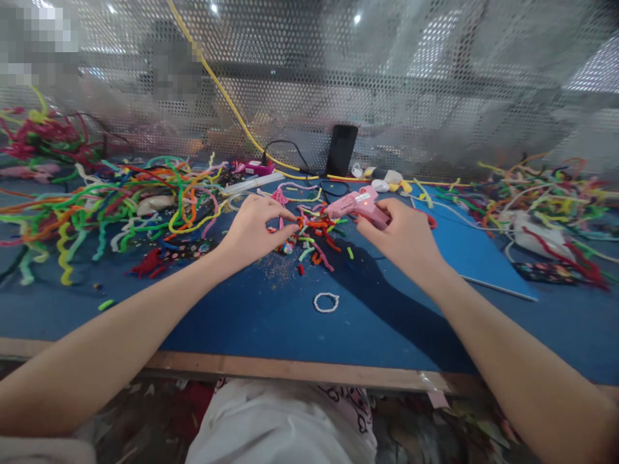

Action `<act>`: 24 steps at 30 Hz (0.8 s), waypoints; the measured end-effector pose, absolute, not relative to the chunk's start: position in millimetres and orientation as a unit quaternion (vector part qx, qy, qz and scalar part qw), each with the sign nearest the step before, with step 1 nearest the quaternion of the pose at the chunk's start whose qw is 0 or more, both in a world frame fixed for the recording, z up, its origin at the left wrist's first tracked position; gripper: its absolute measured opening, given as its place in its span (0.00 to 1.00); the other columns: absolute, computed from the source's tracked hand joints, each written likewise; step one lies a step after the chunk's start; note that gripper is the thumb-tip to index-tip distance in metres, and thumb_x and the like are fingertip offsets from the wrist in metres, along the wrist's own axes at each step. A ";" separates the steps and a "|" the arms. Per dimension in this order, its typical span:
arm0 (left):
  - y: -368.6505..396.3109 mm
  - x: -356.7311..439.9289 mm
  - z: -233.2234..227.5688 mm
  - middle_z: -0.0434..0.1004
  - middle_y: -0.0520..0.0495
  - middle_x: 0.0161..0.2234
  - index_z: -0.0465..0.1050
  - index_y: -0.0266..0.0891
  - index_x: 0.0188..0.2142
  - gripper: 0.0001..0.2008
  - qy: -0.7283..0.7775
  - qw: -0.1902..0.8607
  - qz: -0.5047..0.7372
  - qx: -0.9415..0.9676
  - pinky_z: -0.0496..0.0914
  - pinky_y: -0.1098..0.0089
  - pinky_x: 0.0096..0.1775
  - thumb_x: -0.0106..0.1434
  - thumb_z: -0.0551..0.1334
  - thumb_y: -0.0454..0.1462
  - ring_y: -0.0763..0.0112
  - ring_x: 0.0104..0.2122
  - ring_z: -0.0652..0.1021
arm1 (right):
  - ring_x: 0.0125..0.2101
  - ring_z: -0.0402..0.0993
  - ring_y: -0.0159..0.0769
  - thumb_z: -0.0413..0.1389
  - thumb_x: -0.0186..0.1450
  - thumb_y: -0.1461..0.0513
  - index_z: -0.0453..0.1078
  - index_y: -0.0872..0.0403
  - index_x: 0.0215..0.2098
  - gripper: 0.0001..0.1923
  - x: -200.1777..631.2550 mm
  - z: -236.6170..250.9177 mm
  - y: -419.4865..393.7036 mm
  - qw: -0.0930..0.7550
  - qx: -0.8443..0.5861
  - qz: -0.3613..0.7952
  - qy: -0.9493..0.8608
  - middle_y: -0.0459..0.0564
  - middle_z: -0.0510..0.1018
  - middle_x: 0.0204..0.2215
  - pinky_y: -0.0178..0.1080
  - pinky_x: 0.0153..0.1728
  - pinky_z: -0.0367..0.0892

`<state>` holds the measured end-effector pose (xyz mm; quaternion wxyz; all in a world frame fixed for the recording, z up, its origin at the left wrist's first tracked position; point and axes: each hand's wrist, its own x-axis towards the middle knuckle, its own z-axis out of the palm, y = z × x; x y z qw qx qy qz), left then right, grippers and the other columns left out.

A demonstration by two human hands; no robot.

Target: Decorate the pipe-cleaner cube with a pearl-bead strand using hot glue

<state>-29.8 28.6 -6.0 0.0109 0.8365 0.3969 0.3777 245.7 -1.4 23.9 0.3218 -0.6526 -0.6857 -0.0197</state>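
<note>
My right hand grips a pink glue gun, its nozzle pointing left toward a small cluster of cut pipe-cleaner pieces on the blue table. My left hand rests at that cluster, with its fingertips pinching a small orange and red piece near the gun's tip. A small white bead ring lies on the table nearer to me, between my forearms.
A big tangle of coloured pipe cleaners covers the left side, another pile the right. A blue sheet lies to the right of my hand. A black phone, cables and a yellow cord lean at the mesh wall. A wooden edge runs along the front.
</note>
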 end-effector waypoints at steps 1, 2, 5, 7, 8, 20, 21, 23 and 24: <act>28.4 -29.3 -6.5 0.83 0.44 0.41 0.83 0.42 0.40 0.11 0.404 0.005 0.385 0.830 0.64 0.55 0.56 0.64 0.67 0.45 0.58 0.47 0.77 | 0.25 0.64 0.37 0.59 0.59 0.53 0.65 0.51 0.29 0.11 244.7 23.7 -2.1 0.322 -0.648 -0.020 -0.690 0.48 0.72 0.23 0.40 0.29 0.56; 28.3 -28.8 -7.2 0.82 0.44 0.43 0.84 0.43 0.40 0.11 0.408 0.000 0.390 0.826 0.64 0.54 0.57 0.63 0.68 0.45 0.57 0.49 0.76 | 0.24 0.64 0.37 0.59 0.59 0.53 0.65 0.51 0.29 0.11 243.7 23.3 -2.7 0.323 -0.643 -0.021 -0.694 0.48 0.72 0.24 0.40 0.29 0.56; 29.4 -26.9 -10.7 0.80 0.44 0.49 0.84 0.46 0.41 0.11 0.404 0.004 0.389 0.828 0.62 0.52 0.59 0.62 0.70 0.45 0.55 0.54 0.73 | 0.24 0.64 0.37 0.58 0.59 0.53 0.65 0.51 0.30 0.11 241.7 21.8 -3.5 0.326 -0.629 -0.027 -0.705 0.49 0.73 0.24 0.40 0.29 0.56; 31.1 -25.5 -13.5 0.79 0.44 0.52 0.84 0.45 0.41 0.10 0.396 0.017 0.379 0.837 0.60 0.50 0.60 0.63 0.70 0.45 0.55 0.55 0.72 | 0.24 0.65 0.37 0.58 0.59 0.53 0.66 0.51 0.31 0.11 240.8 20.7 -3.8 0.328 -0.623 -0.024 -0.709 0.49 0.74 0.25 0.40 0.29 0.56; 31.9 -25.0 -14.6 0.79 0.43 0.52 0.84 0.44 0.40 0.09 0.392 0.025 0.372 0.841 0.60 0.50 0.60 0.63 0.70 0.44 0.54 0.56 0.72 | 0.24 0.65 0.37 0.58 0.59 0.53 0.66 0.51 0.32 0.12 240.5 20.3 -3.9 0.329 -0.621 -0.021 -0.711 0.49 0.74 0.24 0.40 0.28 0.56; 32.0 -24.4 -15.8 0.80 0.44 0.51 0.83 0.44 0.36 0.05 0.388 0.061 0.352 0.850 0.61 0.50 0.60 0.64 0.67 0.40 0.57 0.54 0.75 | 0.25 0.66 0.37 0.58 0.60 0.52 0.67 0.51 0.32 0.12 239.7 19.5 -5.5 0.327 -0.618 -0.021 -0.715 0.50 0.75 0.26 0.40 0.28 0.56; 32.3 -24.0 -16.3 0.81 0.44 0.51 0.83 0.44 0.36 0.05 0.387 0.060 0.354 0.849 0.61 0.50 0.60 0.64 0.67 0.39 0.57 0.54 0.75 | 0.25 0.66 0.37 0.58 0.60 0.52 0.68 0.52 0.32 0.12 239.6 19.7 -5.5 0.329 -0.619 -0.021 -0.713 0.50 0.75 0.26 0.40 0.28 0.56; 32.4 -23.1 -16.1 0.81 0.44 0.50 0.83 0.43 0.36 0.05 0.388 0.065 0.358 0.846 0.61 0.49 0.61 0.64 0.66 0.37 0.58 0.53 0.76 | 0.25 0.66 0.37 0.59 0.60 0.52 0.69 0.52 0.33 0.12 239.4 19.9 -5.3 0.332 -0.621 -0.021 -0.710 0.49 0.76 0.26 0.40 0.29 0.56; 32.0 -22.8 -15.2 0.81 0.44 0.50 0.83 0.43 0.37 0.06 0.391 0.072 0.361 0.843 0.61 0.49 0.61 0.63 0.66 0.36 0.58 0.53 0.76 | 0.25 0.66 0.37 0.59 0.59 0.52 0.69 0.52 0.34 0.12 239.4 20.0 -5.2 0.334 -0.623 -0.021 -0.708 0.49 0.76 0.27 0.40 0.29 0.56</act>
